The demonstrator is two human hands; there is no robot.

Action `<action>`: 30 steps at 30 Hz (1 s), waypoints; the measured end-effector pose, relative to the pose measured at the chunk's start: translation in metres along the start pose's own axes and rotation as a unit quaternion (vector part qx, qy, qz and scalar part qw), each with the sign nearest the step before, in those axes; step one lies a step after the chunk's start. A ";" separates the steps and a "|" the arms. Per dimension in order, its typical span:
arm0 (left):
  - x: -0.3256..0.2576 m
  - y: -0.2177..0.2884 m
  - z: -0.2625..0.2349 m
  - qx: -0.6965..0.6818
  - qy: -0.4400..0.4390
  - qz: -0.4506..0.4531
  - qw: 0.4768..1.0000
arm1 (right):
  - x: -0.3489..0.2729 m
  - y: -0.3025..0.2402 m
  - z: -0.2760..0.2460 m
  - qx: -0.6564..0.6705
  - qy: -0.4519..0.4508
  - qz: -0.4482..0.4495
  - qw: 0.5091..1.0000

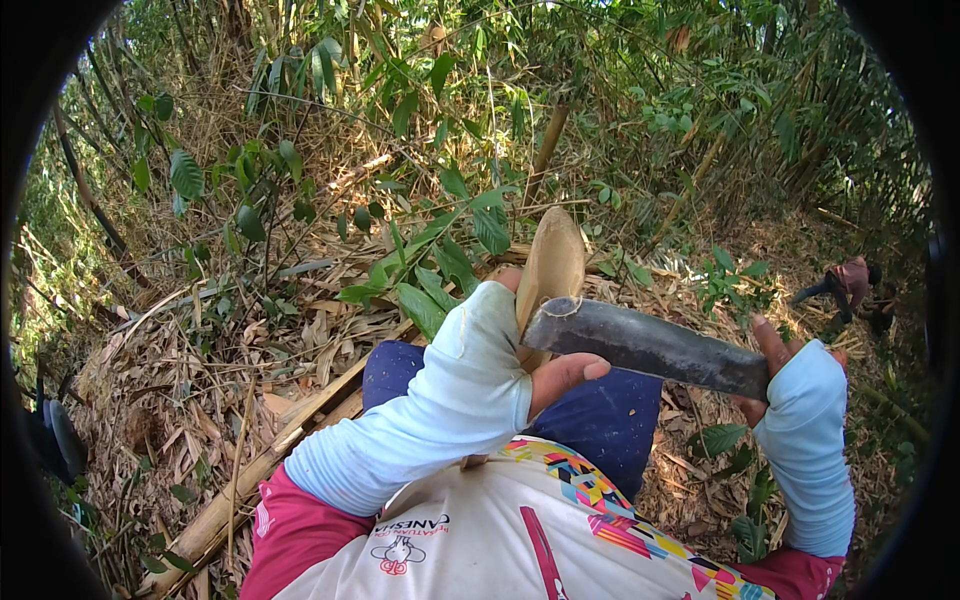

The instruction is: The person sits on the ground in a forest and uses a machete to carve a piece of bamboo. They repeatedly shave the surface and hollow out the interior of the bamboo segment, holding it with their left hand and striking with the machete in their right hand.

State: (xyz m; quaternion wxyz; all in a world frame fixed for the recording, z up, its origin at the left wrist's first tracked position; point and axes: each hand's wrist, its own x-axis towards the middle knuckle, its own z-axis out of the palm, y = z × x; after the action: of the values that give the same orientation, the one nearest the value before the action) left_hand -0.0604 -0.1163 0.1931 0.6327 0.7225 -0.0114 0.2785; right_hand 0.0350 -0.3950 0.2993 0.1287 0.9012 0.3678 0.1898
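Note:
In my left hand (490, 340) is a pale, smoothly carved piece of wood (556, 250) with a rounded upper end. My left fingers are mostly hidden behind it, while the thumb points right, just under the blade. My right hand (785, 370) grips the right end of a machete (660, 347) with a dark, broad blade. Its handle cannot be seen. The blade's left end lies across the carved wood, where a thin curl of shaving (560, 305) shows. Light blue sleeves cover both forearms and most of each hand.
My knees in dark blue trousers (615, 420) are below the blade. A bamboo pole (270, 460) lies at left on dry leaves (170, 390). Green leafy stems (430, 270) rise close ahead. Another person (845, 290) is bent over at the far right. Dense bamboo stands behind.

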 end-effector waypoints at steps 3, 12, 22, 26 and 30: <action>0.000 -0.004 -0.001 -0.022 0.004 0.030 0.999 | -0.001 0.000 0.000 0.006 0.012 -0.016 1.000; 0.001 0.009 -0.009 0.058 -0.037 0.042 0.997 | -0.002 0.002 0.002 0.019 0.002 -0.005 1.000; 0.000 0.007 -0.002 0.080 -0.010 0.078 0.994 | -0.002 0.004 0.002 -0.001 0.020 -0.030 0.999; 0.001 0.010 -0.003 0.127 0.006 0.078 0.989 | -0.001 0.002 -0.002 0.006 0.014 -0.026 1.000; 0.004 -0.008 -0.003 0.110 0.001 0.073 0.991 | -0.003 0.002 -0.001 0.012 0.027 -0.017 0.999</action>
State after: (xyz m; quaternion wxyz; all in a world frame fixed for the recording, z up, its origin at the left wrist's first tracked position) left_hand -0.0554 -0.1104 0.1878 0.5276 0.7845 -0.0327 0.3243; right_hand 0.0335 -0.3983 0.3001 0.1114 0.8908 0.3885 0.2079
